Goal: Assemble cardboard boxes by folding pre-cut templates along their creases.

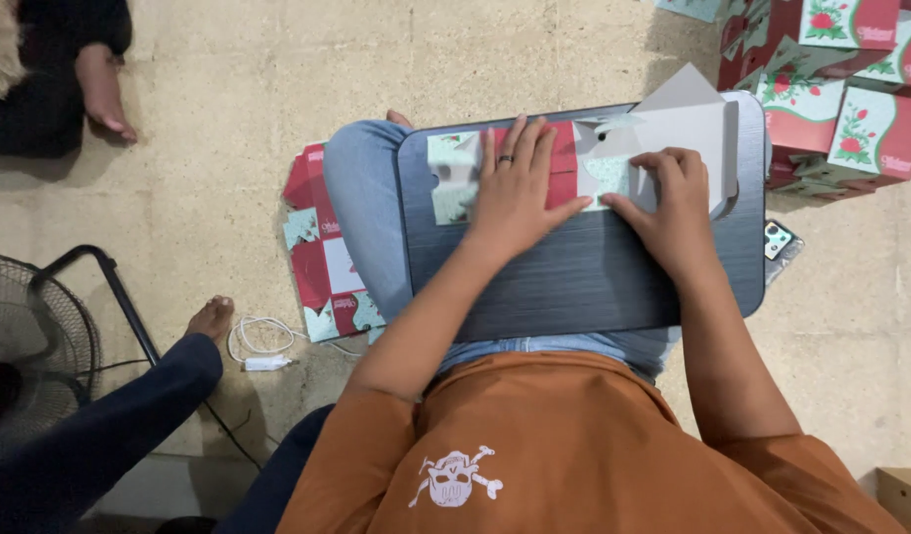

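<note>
the flat cardboard box [534,168] lies on the dark lap tray [584,277], toward its far edge, and the work looks to be at the folding stage. the left hand [515,193] presses flat on the box's red middle, fingers spread wide. the right hand [673,203], just right of it, has its fingers curled narrow on a pale flap. the next move likely calls for creasing that flap while the left hand pins the box. finished boxes [841,89] are stacked right of the tray; flat ones [322,247] lie on the floor to its left.
</note>
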